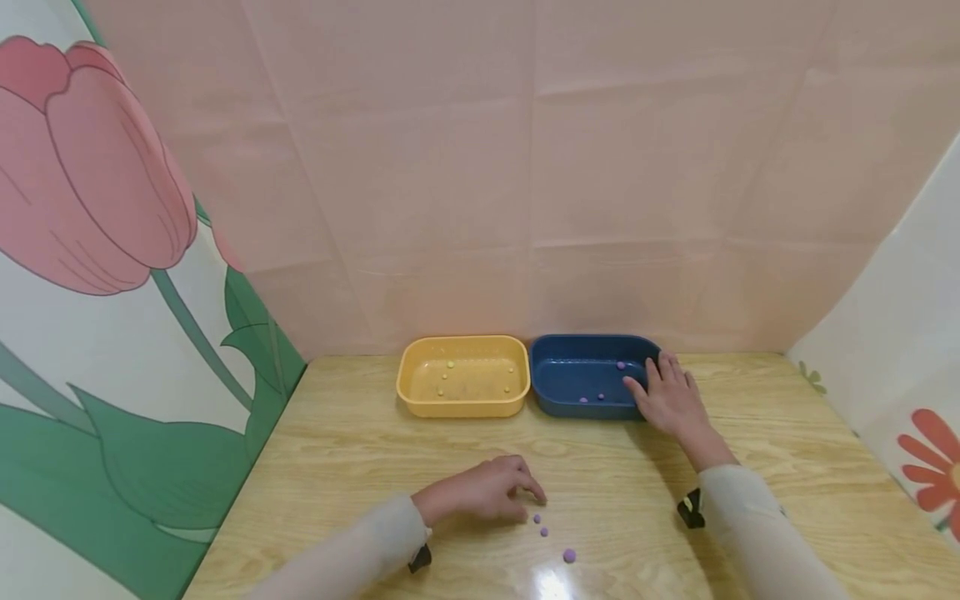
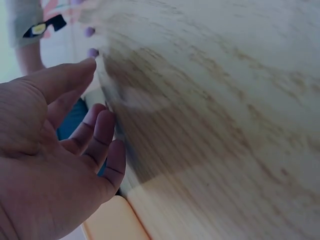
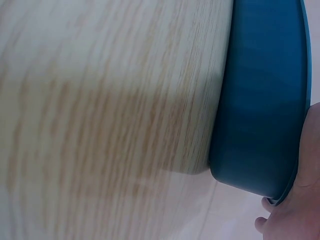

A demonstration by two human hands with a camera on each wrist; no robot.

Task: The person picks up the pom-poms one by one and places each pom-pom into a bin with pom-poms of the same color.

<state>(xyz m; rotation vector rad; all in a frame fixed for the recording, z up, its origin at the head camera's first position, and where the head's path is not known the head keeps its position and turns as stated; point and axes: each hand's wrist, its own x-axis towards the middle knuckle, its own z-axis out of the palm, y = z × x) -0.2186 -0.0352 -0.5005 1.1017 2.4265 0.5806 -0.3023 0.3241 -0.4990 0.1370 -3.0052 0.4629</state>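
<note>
Low over the wooden table, my left hand [image 1: 491, 490] hangs with loosely bent fingers, holding nothing. Just to its right lie a small purple ball [image 1: 537, 518], a second small one [image 1: 544, 532] and a larger purple ball [image 1: 570, 556]. In the left wrist view its thumb and index tips come close to a purple ball [image 2: 93, 52]. My right hand [image 1: 671, 398] rests on the right end of the blue tray [image 1: 592, 411], fingers spread and fairly straight over the rim. Purple balls [image 1: 621, 365] lie inside that tray. In the right wrist view the hand [image 3: 295, 215] touches the tray's corner.
A yellow tray [image 1: 463, 409] with several small yellowish balls [image 1: 451, 364] stands directly left of the blue one. Both stand at the back of the wooden table [image 1: 337, 467], near the pink backdrop [image 1: 450, 208]. A tulip-printed panel [image 1: 112, 167] borders the left side.
</note>
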